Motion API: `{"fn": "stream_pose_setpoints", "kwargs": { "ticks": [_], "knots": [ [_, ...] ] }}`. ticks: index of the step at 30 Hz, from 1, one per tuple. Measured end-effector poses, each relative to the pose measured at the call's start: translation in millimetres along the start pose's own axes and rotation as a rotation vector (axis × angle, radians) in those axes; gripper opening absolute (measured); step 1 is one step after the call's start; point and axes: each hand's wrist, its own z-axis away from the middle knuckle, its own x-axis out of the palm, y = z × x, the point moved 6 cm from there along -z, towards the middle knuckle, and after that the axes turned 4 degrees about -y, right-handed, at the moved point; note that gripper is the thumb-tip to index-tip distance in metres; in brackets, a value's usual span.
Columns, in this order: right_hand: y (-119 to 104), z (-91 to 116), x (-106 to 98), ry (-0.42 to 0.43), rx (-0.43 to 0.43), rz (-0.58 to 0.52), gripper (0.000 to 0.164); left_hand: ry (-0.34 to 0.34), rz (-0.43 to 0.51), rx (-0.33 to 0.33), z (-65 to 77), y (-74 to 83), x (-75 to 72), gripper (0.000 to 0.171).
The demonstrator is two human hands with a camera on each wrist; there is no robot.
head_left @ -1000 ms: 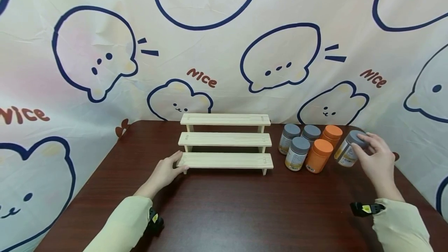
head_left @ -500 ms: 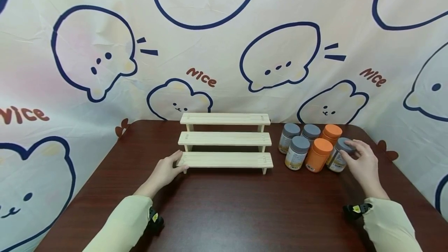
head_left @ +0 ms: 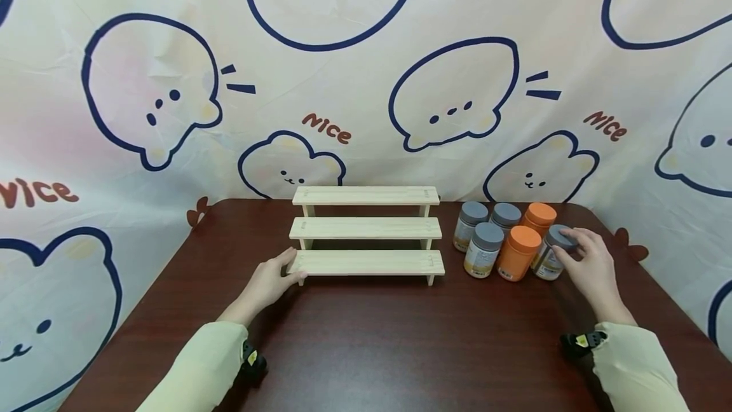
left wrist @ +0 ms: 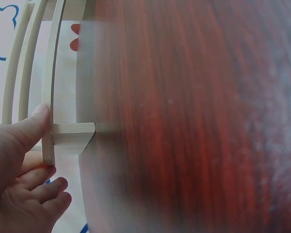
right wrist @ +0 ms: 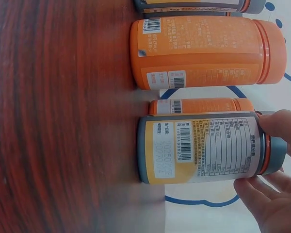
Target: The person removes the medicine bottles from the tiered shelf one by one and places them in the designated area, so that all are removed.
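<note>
A three-tier pale wooden display stand stands mid-table. My left hand pinches the left end of its lowest board; in the left wrist view, the thumb lies on one face of the board and a finger curls behind it. On the right, my right hand holds a grey-lidded supplement bottle by the lid and neck. The right wrist view shows this bottle's printed label, with the thumb and fingers on opposite sides of the neck. The bottle stands upright at the right end of the bottle group.
Beside the held bottle stand an orange bottle in front and another orange bottle behind. Further left are three grey-lidded bottles, one of them a front bottle. A printed cloth hangs behind the dark wooden table.
My right hand has moved left with the grey-lidded bottle, from tilted and apart to upright against the orange bottles, then stayed there. My left hand keeps its place on the stand.
</note>
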Motion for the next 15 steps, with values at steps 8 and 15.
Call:
{"fn": "stream_pose_setpoints", "kwargs": {
  "ticks": [8,15],
  "knots": [
    [-3.2,0.1,2.9,0.009,-0.001,0.003,0.037,0.004,-0.013,0.008,0.2,0.3,-2.4,0.063],
    [-6.8,-0.7,3.2,0.002,0.015,0.050,0.038,0.002,-0.015,0.004,-0.7,-1.7,-2.1,0.063]
  ]
}}
